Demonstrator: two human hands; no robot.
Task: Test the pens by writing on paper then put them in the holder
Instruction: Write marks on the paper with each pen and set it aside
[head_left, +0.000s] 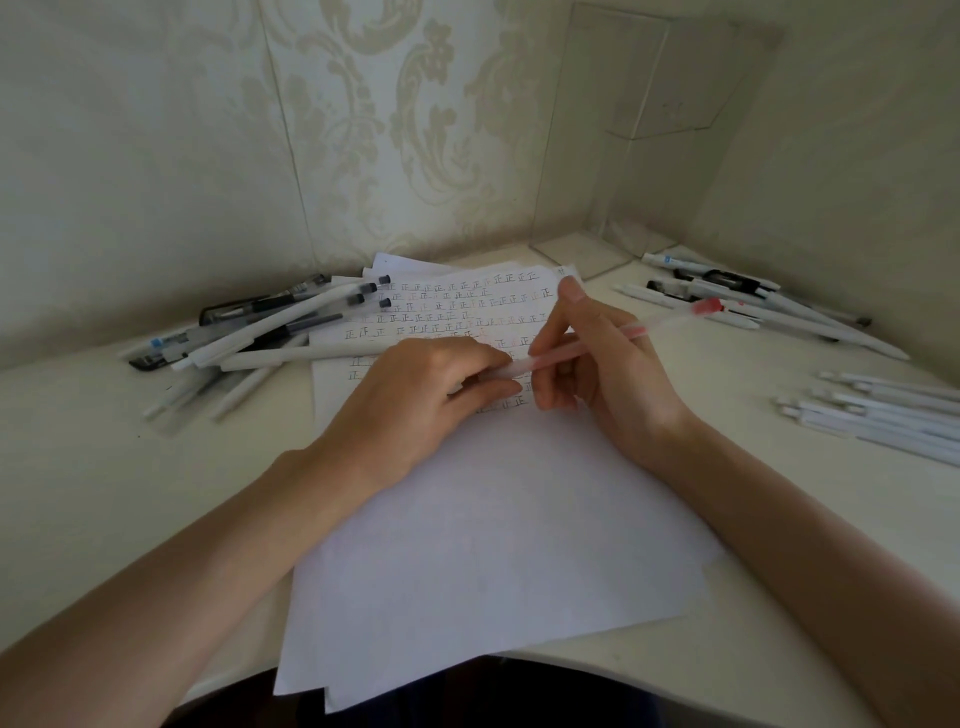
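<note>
1. So, both hands pinch one red pen (613, 340) over the paper (467, 519): right hand (608, 374) holds the barrel, left hand (431, 395) pinches its lower end.
2. Clear holder (623, 156) stands in the table (104, 493) corner, well apart.

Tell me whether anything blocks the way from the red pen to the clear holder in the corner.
Nothing visible does. The red pen is in both hands, left hand and right hand, above the paper. The clear holder stands behind it; only bare desk shows between.
</note>
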